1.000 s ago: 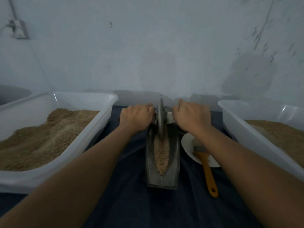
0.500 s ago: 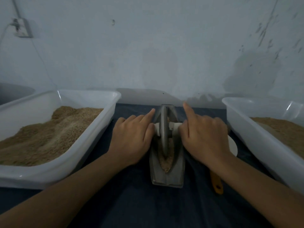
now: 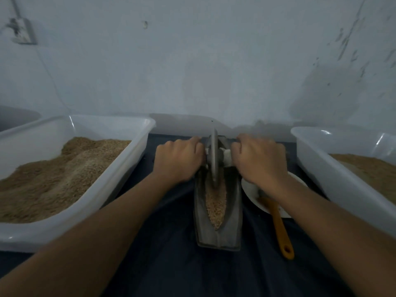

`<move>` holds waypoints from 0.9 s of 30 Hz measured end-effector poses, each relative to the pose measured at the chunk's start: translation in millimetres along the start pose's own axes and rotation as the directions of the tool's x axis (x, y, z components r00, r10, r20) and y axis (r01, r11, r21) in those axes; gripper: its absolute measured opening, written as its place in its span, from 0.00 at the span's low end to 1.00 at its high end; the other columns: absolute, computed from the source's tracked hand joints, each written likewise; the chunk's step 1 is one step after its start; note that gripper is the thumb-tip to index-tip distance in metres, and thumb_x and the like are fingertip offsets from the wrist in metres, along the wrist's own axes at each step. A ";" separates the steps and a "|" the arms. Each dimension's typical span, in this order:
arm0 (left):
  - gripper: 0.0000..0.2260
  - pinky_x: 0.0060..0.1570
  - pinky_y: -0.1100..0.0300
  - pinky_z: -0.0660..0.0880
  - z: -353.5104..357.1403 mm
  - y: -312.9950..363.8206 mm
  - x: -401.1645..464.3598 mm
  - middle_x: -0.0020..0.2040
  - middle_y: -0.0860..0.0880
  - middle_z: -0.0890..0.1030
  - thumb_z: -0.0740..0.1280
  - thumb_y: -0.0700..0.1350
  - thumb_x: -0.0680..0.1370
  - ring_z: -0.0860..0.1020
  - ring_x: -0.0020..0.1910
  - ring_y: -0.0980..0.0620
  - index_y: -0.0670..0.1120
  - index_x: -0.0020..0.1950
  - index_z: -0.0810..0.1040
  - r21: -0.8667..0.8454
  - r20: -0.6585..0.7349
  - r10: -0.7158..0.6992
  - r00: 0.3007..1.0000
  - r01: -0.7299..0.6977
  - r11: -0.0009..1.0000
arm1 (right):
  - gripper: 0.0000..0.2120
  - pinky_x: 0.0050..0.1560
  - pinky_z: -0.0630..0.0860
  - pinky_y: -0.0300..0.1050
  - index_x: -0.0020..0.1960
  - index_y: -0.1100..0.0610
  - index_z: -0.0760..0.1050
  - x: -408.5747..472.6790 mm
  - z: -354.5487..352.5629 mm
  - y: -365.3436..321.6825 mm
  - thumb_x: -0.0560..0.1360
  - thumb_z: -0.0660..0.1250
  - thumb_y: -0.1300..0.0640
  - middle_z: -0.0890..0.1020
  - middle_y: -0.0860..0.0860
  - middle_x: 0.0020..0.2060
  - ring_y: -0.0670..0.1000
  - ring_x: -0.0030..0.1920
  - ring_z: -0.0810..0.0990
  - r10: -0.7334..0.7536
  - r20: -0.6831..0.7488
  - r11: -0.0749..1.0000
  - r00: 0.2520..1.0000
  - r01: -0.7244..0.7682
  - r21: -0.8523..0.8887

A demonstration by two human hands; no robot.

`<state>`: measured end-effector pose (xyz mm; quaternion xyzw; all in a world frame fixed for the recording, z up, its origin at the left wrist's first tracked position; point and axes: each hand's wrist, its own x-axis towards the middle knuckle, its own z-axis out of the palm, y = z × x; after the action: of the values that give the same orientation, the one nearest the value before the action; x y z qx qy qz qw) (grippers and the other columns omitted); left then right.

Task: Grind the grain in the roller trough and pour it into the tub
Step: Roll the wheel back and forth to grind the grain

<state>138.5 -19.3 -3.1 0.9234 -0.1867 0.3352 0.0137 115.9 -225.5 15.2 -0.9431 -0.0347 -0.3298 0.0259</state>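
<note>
Head view, surface: a dark blue cloth covers the table across the lower half of the frame; it lies in soft folds near the centre.
Wall: a pale, scuffed wall fills the upper half; a small box with a cable hangs at upper left; dark marks run down the upper right.
Trough: the grey metal trough lies at centre, lengthwise away from the camera; grain fills its groove.
Wheel: the metal wheel stands upright on edge at the far end of the trough, its rim down in the grain; a pale axle sticks out on both sides.
Left hand: the left hand is just left of the wheel; fingers curled round the axle.
Right hand: the right hand is just right of the wheel; fingers curled round the axle.
Left tub: a white plastic tub at middle left; heaped with brown grain.
Right tub: a second white tub at middle right; also holding grain.
Plate: a white plate lies right of the trough, partly under the right wrist.
Brush: a brush with an orange handle rests on the plate; handle towards the lower right.
</note>
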 end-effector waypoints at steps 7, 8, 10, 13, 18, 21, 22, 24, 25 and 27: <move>0.23 0.38 0.54 0.63 -27.2 6.7 -38.5 0.42 0.54 0.83 0.47 0.52 0.83 0.78 0.38 0.52 0.54 0.73 0.73 -0.197 -0.084 0.010 0.996 -0.026 0.980 | 0.21 0.27 0.57 0.43 0.57 0.55 0.73 -71.3 -37.5 -8.2 0.83 0.44 0.47 0.71 0.48 0.29 0.50 0.24 0.65 -0.100 -0.043 0.988 0.994 0.094 -0.122; 0.24 0.38 0.54 0.61 -25.4 6.5 -35.6 0.44 0.54 0.84 0.45 0.52 0.83 0.78 0.38 0.53 0.55 0.73 0.72 -0.134 -0.070 0.023 0.997 -0.033 0.990 | 0.22 0.27 0.56 0.42 0.56 0.54 0.73 -69.9 -36.4 -7.9 0.83 0.44 0.47 0.71 0.47 0.28 0.49 0.23 0.65 -0.096 -0.043 0.989 0.994 0.091 -0.117; 0.26 0.36 0.54 0.60 -19.4 6.3 -27.1 0.43 0.53 0.84 0.42 0.53 0.82 0.78 0.36 0.51 0.56 0.72 0.73 -0.035 -0.062 0.011 0.998 -0.013 0.999 | 0.22 0.26 0.52 0.40 0.55 0.53 0.74 -59.4 -28.5 -5.2 0.82 0.43 0.46 0.68 0.45 0.25 0.47 0.22 0.62 -0.078 -0.055 0.993 0.995 0.073 -0.091; 0.22 0.36 0.53 0.67 -6.0 5.4 -1.0 0.45 0.48 0.85 0.46 0.55 0.82 0.81 0.42 0.43 0.56 0.65 0.77 -0.036 -0.004 -0.091 0.996 0.090 0.995 | 0.22 0.28 0.53 0.43 0.48 0.52 0.72 -26.2 -3.5 5.7 0.80 0.42 0.44 0.70 0.47 0.26 0.48 0.24 0.62 -0.033 -0.050 0.998 0.998 0.030 -0.051; 0.20 0.46 0.49 0.66 13.4 -1.7 62.0 0.63 0.43 0.80 0.48 0.54 0.82 0.79 0.58 0.39 0.52 0.62 0.77 -0.003 0.294 -0.173 0.940 0.181 0.983 | 0.21 0.37 0.64 0.48 0.43 0.51 0.70 46.1 28.3 26.8 0.80 0.43 0.44 0.74 0.51 0.42 0.52 0.37 0.71 0.011 0.273 1.000 0.962 -0.017 0.017; 0.21 0.45 0.49 0.66 14.4 -1.9 67.1 0.61 0.44 0.81 0.48 0.54 0.81 0.78 0.51 0.42 0.51 0.59 0.78 0.014 0.300 -0.196 0.934 0.201 0.980 | 0.23 0.36 0.62 0.47 0.42 0.53 0.70 54.8 29.0 26.6 0.78 0.41 0.43 0.75 0.51 0.43 0.54 0.40 0.73 0.005 0.317 1.000 0.948 -0.014 0.028; 0.20 0.43 0.50 0.66 13.2 0.1 62.4 0.58 0.44 0.82 0.48 0.54 0.81 0.76 0.46 0.43 0.52 0.57 0.78 0.005 0.275 -0.191 0.942 0.198 0.980 | 0.23 0.35 0.62 0.47 0.40 0.53 0.71 48.2 26.1 25.0 0.80 0.42 0.43 0.76 0.51 0.41 0.53 0.38 0.73 0.013 0.275 0.999 0.961 -0.027 0.046; 0.20 0.39 0.52 0.65 8.3 5.5 46.0 0.53 0.46 0.83 0.47 0.55 0.82 0.75 0.41 0.43 0.52 0.54 0.78 0.006 0.188 -0.156 0.970 0.158 0.987 | 0.22 0.33 0.60 0.46 0.37 0.52 0.69 23.6 16.2 19.5 0.81 0.44 0.46 0.74 0.51 0.35 0.52 0.33 0.70 0.025 0.170 0.998 0.985 -0.034 0.048; 0.22 0.36 0.53 0.64 4.6 7.4 35.4 0.51 0.47 0.83 0.45 0.55 0.82 0.77 0.41 0.42 0.52 0.55 0.77 0.033 0.139 -0.122 0.983 0.118 0.992 | 0.21 0.33 0.59 0.47 0.37 0.52 0.68 8.3 10.9 15.7 0.81 0.42 0.48 0.72 0.50 0.33 0.51 0.31 0.68 0.018 0.120 1.000 0.993 -0.021 0.023; 0.28 0.33 0.54 0.62 -4.9 11.1 12.7 0.49 0.50 0.83 0.38 0.56 0.80 0.80 0.41 0.43 0.52 0.60 0.76 0.122 0.061 -0.026 0.998 0.019 0.992 | 0.18 0.32 0.59 0.47 0.40 0.51 0.65 -23.8 -1.5 8.3 0.80 0.40 0.49 0.69 0.48 0.30 0.52 0.29 0.65 -0.013 0.013 0.999 1.000 0.014 -0.047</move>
<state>140.5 -33.1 7.5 0.9346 -0.1558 0.3165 -0.0447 97.2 -235.0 1.3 -0.9452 -0.0337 -0.3247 0.0013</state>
